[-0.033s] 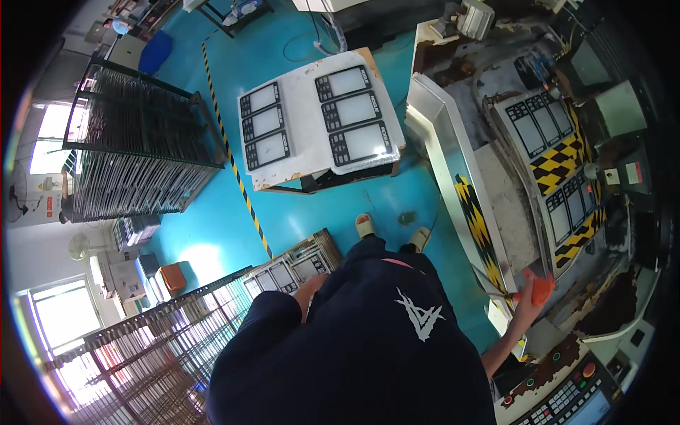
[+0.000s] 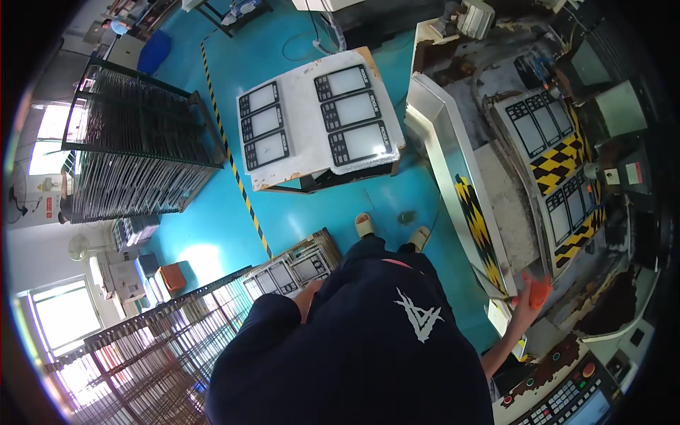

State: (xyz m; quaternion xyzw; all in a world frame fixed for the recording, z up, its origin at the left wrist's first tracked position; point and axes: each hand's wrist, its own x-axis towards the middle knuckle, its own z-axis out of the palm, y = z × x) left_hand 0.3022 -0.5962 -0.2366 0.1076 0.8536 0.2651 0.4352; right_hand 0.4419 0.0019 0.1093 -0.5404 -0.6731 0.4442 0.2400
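And here is the orange-red object [image 2: 540, 292], well to the right of the white-topped table [image 2: 301, 142] and nearer the wearer than it, right by the machine's edge! The right hand [image 2: 525, 306] has its fingers closed around it; what kind of thing it is, the view is too small to tell. Over to the left hand [image 2: 309, 292], nearer the wearer than the table and level with its middle: it's low against the body, just beside the framed panels [image 2: 308, 268] at the rack's end, and whether it's gripping anything I cannot tell.

Now the machine! To the right of the table slants its pale metal guard [image 2: 445, 127], zigzagged yellow and black, and farther right lies the bed [image 2: 530, 172], carrying dark-bordered panels [image 2: 570, 209] in two groups, striped tape between them. A control panel [image 2: 563, 409] with keys sits far right of the table, close to the wearer.

On the table itself, six black-framed sheets [image 2: 351, 110], three down the left, three down the right! Left of the table runs a striped floor line [image 2: 239, 188], and beyond it stands a dark rack [image 2: 145, 134] packed with trays. Nearer the wearer than the table, a pair of pale slippers [image 2: 364, 226] on the turquoise floor [image 2: 297, 219]!
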